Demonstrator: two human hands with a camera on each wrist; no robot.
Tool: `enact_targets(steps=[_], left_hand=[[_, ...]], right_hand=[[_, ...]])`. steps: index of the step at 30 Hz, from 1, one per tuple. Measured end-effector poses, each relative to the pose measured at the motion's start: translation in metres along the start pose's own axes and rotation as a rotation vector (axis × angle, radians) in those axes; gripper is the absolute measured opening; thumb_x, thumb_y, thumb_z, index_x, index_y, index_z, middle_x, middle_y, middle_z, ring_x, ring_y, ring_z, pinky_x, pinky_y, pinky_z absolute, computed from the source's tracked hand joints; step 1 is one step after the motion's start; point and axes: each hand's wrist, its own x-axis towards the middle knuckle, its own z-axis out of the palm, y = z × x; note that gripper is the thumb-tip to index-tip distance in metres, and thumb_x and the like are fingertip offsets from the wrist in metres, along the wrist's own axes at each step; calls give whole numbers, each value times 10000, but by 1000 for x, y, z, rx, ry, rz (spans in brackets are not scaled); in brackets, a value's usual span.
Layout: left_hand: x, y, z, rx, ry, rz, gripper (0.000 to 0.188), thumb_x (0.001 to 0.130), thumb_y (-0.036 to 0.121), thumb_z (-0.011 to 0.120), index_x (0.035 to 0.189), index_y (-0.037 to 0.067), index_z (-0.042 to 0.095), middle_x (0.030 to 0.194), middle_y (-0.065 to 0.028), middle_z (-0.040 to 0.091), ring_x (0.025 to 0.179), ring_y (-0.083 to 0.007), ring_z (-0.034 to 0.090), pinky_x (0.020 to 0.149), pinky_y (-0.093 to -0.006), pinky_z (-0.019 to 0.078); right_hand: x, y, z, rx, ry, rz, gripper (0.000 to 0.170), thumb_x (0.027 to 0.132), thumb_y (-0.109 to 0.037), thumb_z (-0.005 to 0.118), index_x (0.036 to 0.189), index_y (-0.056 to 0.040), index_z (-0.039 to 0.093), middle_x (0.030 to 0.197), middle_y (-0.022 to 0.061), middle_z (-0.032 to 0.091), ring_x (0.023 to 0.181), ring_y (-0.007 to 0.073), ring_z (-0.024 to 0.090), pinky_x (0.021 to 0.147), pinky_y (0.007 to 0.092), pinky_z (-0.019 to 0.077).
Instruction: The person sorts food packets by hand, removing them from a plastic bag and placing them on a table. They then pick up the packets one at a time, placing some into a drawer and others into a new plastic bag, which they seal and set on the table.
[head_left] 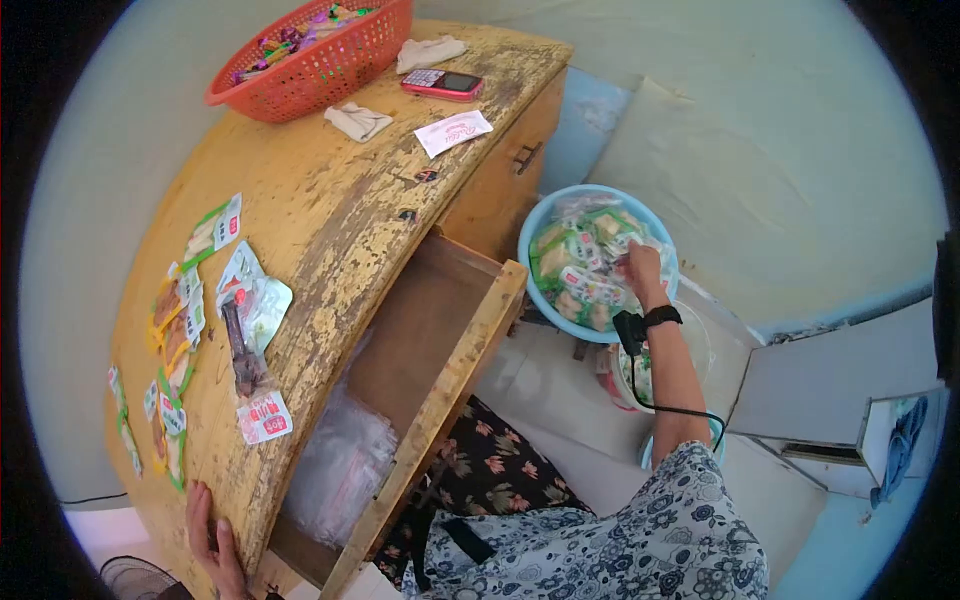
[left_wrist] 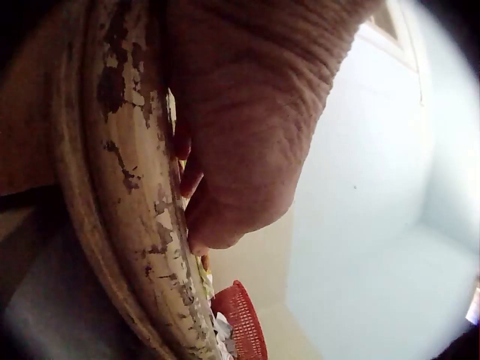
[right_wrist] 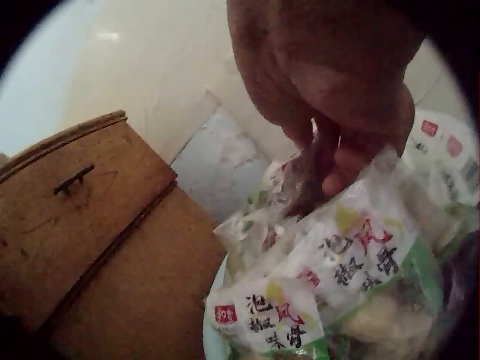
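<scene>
My right hand is over the light blue basin, its fingers down among clear packets with green and white labels. In the right wrist view the curled fingers of the right hand pinch a crinkled clear packet with something dark in it; the fingertips are partly hidden. Beside it lie printed packets. My left hand rests on the near edge of the wooden table, holding nothing. The left wrist view shows the left hand from the wrist side, fingers partly hidden behind the table edge.
An open drawer holds clear plastic bags. On the table are a red basket of small wrapped items, a red phone, cloths, a white packet and several food packets. Another tub stands below the basin.
</scene>
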Motion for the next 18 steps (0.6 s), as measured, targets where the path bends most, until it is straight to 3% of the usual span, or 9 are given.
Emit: enact_targets(steps=[5, 6, 7, 8, 9, 10, 11, 15, 18], left_hand=[[-1, -3, 2, -53, 20, 41, 438, 942, 96, 563, 1357, -41, 588, 1482, -194, 521, 1432, -337, 421, 1213, -441, 263], [-4, -9, 1, -85, 50, 36, 437, 922, 65, 569, 1345, -42, 596, 1471, -193, 530, 1427, -344, 427, 1211, -443, 265], [-5, -7, 0, -56, 38, 37, 442, 922, 99, 579, 1344, -32, 604, 1468, -190, 537, 1426, -335, 430, 1212, -441, 269], [-1, -3, -2, -19, 28, 25, 449, 922, 134, 590, 1343, -22, 611, 1466, -186, 543, 1425, -327, 433, 1213, -439, 272], [-1, -1, -4, -28, 34, 46, 446, 912, 131, 601, 1332, -18, 620, 1449, -182, 559, 1415, -327, 446, 1208, -438, 285], [0, -1, -6, -29, 44, 62, 443, 901, 128, 612, 1320, -14, 629, 1432, -178, 574, 1405, -327, 459, 1203, -438, 297], [1, 0, -6, -35, 51, 58, 427, 897, 130, 633, 1305, 2, 643, 1412, -164, 592, 1398, -323, 470, 1189, -436, 321], [0, 4, -13, -51, 84, 75, 421, 875, 116, 692, 1287, 34, 661, 1369, -126, 628, 1376, -316, 497, 1168, -439, 361], [-4, -2, -9, -69, 96, 135, 427, 869, 115, 710, 1286, 41, 662, 1360, -122, 631, 1358, -320, 514, 1160, -440, 375]], right_hand=[[26, 26, -18, -157, 40, -99, 376, 979, -274, 578, 749, 3, 686, 678, 133, 695, 526, 246, 635, 460, 380, 460], [28, 40, -29, -295, 54, -291, 362, 981, -292, 571, 742, -39, 672, 648, 85, 663, 531, 185, 616, 438, 338, 425], [-15, 16, -19, 149, 88, -102, 301, 985, -291, 559, 801, -82, 674, 653, 29, 629, 522, 135, 572, 424, 295, 391], [-9, 24, -32, -10, 15, -105, 248, 996, -285, 556, 862, -111, 672, 668, -16, 603, 501, 122, 533, 412, 276, 375], [-24, 30, -41, 137, -12, -106, 236, 1008, -299, 553, 951, -109, 681, 730, -19, 614, 562, 118, 546, 467, 256, 411], [-54, 38, -38, 185, -19, -342, 348, 999, -405, 583, 1171, -115, 668, 882, -41, 625, 701, 48, 527, 579, 199, 412], [-42, 49, -50, 216, -67, -195, 378, 1012, -388, 566, 1258, -113, 643, 995, -29, 640, 761, 37, 517, 633, 191, 417], [-97, 15, -18, 261, 73, -132, 363, 1034, -336, 538, 1238, -64, 664, 881, -48, 633, 675, 23, 490, 576, 172, 363], [-168, -22, 17, 311, 73, -314, 352, 1042, -322, 538, 1211, -43, 670, 812, -56, 607, 646, 19, 476, 564, 172, 344]])
